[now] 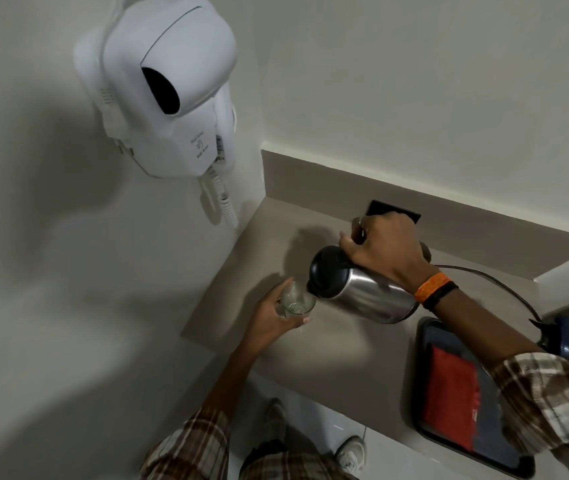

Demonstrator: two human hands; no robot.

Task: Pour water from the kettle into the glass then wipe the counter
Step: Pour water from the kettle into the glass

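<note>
My right hand (385,252) grips the handle of a steel kettle (362,292) with a black lid, tilted to the left so its spout sits at the rim of a clear glass (295,301). My left hand (269,320) holds that glass from the left side, tilted toward the spout, just above the grey counter (338,358). A little water shows in the glass. A red cloth (449,400) lies folded in a dark tray at the right.
A white wall-mounted hair dryer (169,88) with a coiled cord hangs on the left wall above the counter corner. The dark tray (425,341) sits at the counter's right front. The kettle's black cord (504,289) runs to the right. A black square (395,211) lies behind my right hand.
</note>
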